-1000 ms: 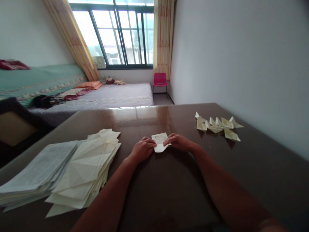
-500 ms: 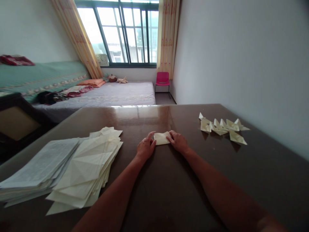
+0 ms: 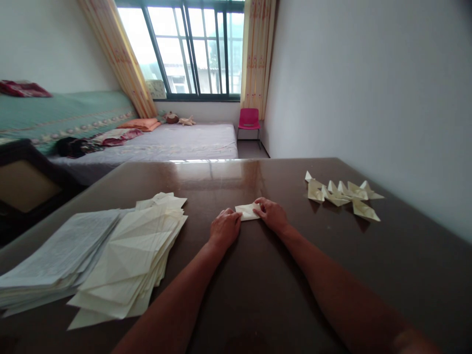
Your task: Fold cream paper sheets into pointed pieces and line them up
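A small folded piece of cream paper (image 3: 248, 212) lies on the brown table (image 3: 258, 275) between my two hands. My left hand (image 3: 225, 227) is closed at the paper's left edge, with the thumb on its near corner and the fingers curled. At the other end, my right hand (image 3: 272, 213) pinches the right edge between thumb and fingers. Its far right corner is hidden under those fingers. Several folded paper boats (image 3: 334, 192) stand in a group to the right, apart from my hands.
On the left lie a stack of creased cream paper sheets (image 3: 136, 241) and a stack of printed sheets (image 3: 62, 246). Past the table are a bed (image 3: 191, 140), a pink chair (image 3: 249, 119) and a window. A white wall (image 3: 368, 88) runs along the right.
My left hand's fingers, which were raised and spread, have curled in, and its thumb has moved right onto the paper. The right hand keeps its pinch on the paper.
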{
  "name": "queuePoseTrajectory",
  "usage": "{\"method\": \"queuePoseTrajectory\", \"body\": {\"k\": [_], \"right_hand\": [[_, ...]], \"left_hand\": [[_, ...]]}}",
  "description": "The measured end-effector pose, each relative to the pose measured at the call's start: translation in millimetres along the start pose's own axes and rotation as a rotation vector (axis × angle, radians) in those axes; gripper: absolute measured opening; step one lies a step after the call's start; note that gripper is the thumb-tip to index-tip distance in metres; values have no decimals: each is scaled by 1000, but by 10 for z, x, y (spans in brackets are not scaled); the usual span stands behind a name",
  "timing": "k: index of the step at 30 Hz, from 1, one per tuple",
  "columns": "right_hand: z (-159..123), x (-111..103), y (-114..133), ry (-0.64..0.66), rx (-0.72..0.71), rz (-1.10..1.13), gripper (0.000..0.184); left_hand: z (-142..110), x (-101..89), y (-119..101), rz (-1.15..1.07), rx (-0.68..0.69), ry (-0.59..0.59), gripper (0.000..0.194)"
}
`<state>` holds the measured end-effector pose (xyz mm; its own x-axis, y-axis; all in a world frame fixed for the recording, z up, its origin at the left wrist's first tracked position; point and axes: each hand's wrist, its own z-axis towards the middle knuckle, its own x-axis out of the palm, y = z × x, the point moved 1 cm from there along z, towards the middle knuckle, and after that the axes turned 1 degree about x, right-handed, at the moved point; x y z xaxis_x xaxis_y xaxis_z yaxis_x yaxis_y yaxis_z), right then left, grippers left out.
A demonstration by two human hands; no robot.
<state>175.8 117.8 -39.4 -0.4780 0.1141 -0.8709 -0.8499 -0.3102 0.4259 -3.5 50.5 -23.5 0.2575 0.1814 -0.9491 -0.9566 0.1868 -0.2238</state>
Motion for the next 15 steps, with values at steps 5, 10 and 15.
{"method": "queuePoseTrajectory", "body": {"k": [5,10,15], "right_hand": [[9,-11,5,43,38,-12,31],[14,-4,10,60,65,-27,34],[0,-56,42,62,59,-26,35]], "left_hand": [[2,-13,-13,72,45,-1,35],[-6,-46,-75,86,262,52,27],[-78,-44,-147,163,264,110,34]]}}
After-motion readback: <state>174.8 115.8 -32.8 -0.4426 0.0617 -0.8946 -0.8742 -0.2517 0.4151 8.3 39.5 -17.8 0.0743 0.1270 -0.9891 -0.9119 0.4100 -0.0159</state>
